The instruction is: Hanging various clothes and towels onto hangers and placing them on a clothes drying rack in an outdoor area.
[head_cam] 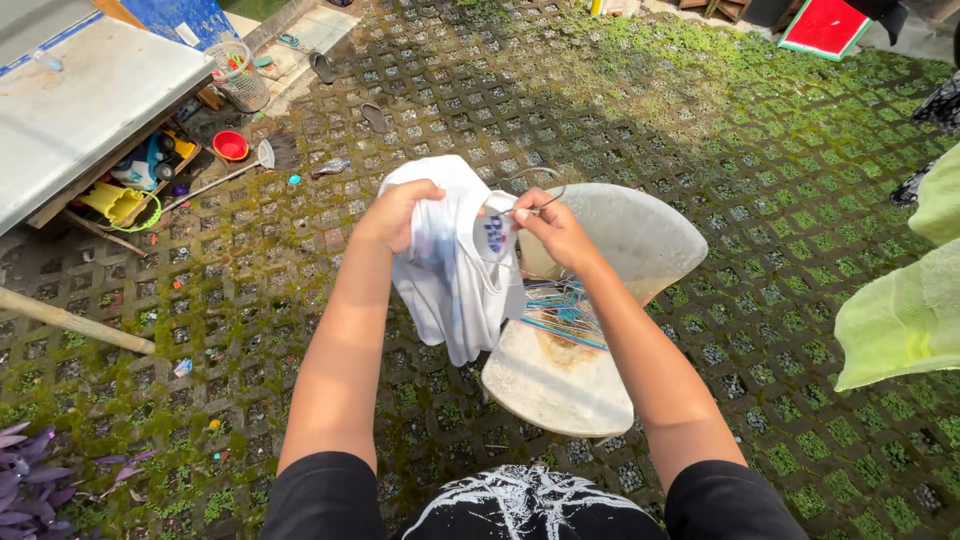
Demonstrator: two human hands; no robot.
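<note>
- View from above, looking down the person's own two bare arms over a mossy paved yard floor (700, 150); both hands are raised in front of the chest, above a pale plastic chair (560, 380).
- The left hand (395, 212) is closed in a fist around a bunched fold at the top of a white garment (455, 270); its grip is pressed together on the cloth.
- The right hand (550, 228) pinches a thin wire hanger (530, 190) between thumb and fingertips, right at the garment's neck opening, where a small dark blue label shows; fingers closed on the wire.
- The key relation: the hanger sits just to the right of the garment's top edge, touching it; the garment hangs straight down from the two hands, its long axis vertical, with its lower hem loose over the chair's front; the right hand is the one nearer the hanger, the left the one nearer the bulk of the cloth.
- A heap of coloured wire hangers (565, 310) lies on the chair seat, just below the right forearm.
- Off to the right, yellow-green cloth (900, 320) hangs at the edge of the view; at upper left, a grey worktop (90, 100) with toys and a red bowl (230, 146) near it on the ground.
</note>
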